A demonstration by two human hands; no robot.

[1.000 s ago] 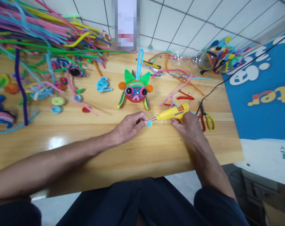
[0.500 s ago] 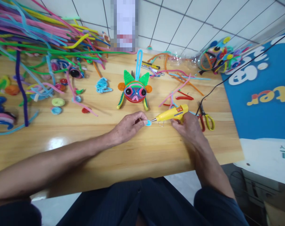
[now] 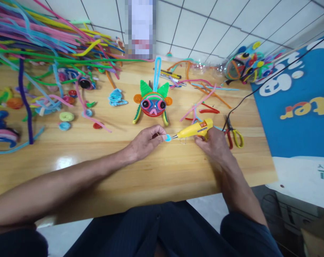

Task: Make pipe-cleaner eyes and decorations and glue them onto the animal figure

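Observation:
My left hand (image 3: 145, 143) pinches a small blue coiled disc (image 3: 167, 137) just above the wooden table (image 3: 97, 167). My right hand (image 3: 214, 143) grips a yellow glue gun (image 3: 194, 130), whose metal tip touches the disc. Just behind my hands stands a pipe-cleaner animal face (image 3: 153, 102) with green ears, orange side coils and a tall blue loop.
A big heap of coloured pipe cleaners (image 3: 44, 39) fills the back left, with small coils (image 3: 66, 116) scattered in front. Red-and-yellow scissors (image 3: 233, 134) lie right of the glue gun. A black cord (image 3: 258, 84) runs to the right. A clear container of coiled pieces (image 3: 247, 66) sits far right.
Almost nothing has shifted; both hands stay together with the glue gun tip held at the blue disc.

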